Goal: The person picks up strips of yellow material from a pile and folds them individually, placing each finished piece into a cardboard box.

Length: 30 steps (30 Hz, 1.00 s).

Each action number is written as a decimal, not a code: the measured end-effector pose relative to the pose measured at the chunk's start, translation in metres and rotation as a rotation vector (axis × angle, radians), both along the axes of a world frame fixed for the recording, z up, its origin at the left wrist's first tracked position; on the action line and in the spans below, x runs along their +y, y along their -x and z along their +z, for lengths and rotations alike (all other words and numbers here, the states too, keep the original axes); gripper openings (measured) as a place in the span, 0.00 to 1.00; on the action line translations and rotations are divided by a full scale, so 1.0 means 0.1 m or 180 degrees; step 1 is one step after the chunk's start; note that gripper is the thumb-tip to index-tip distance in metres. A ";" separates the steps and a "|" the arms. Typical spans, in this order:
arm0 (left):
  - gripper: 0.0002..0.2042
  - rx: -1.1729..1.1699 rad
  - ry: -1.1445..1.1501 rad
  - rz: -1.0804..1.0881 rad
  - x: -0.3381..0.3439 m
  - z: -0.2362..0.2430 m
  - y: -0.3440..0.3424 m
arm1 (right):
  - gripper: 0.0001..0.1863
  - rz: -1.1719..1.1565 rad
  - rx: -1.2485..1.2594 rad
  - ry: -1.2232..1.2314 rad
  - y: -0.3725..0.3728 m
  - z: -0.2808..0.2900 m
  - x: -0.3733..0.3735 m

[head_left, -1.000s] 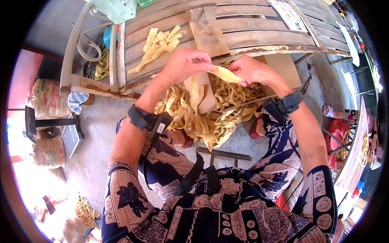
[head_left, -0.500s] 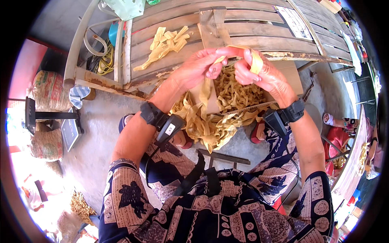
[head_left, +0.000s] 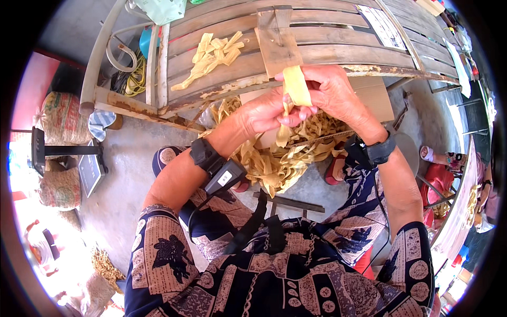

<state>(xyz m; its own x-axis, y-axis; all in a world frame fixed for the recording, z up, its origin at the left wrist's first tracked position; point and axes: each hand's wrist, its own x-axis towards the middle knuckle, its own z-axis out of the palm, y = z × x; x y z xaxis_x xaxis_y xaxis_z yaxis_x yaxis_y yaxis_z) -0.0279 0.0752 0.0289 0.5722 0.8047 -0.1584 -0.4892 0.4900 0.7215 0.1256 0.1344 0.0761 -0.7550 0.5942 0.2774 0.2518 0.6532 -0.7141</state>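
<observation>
A flat yellowish strip, like dried leaf or bean-curd skin, is folded into a loop between my hands. My left hand is closed on its lower part, where a tail of the strip hangs down. Around the loop's right side my right hand is closed, fingers bent against it. The two hands almost touch, just in front of the bench edge. Below them lies a heap of similar strips, partly hidden by my hands and left forearm. Several finished-looking folded strips rest on the slatted bench.
The slatted wooden bench with a rusty metal edge runs across the front. A small wooden board stands on it. Cardboard is under its edge. Stuffed sacks and a black-framed stand are at left; another person's hand shows far right.
My hands have come together, the left moving right. The strip, earlier stretched between them in an arch, now forms a wide upright loop.
</observation>
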 end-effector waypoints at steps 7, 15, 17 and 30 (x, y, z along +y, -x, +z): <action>0.11 0.1352 -0.0544 0.2122 0.09 0.16 -0.06 | 0.09 -0.1011 0.0219 -0.1792 0.06 -0.06 0.04; 0.11 0.2462 -0.1206 0.1855 0.00 0.36 0.05 | 0.11 -0.0575 -0.0250 0.1089 0.07 -0.23 0.22; 0.12 0.3023 -0.1633 0.1729 0.03 0.20 0.03 | 0.09 -0.0447 -0.0018 0.1243 0.07 -0.37 0.24; 0.12 0.1161 -0.0093 0.1845 0.11 0.16 -0.01 | 0.04 -0.0591 0.1408 0.0745 0.14 -0.10 0.02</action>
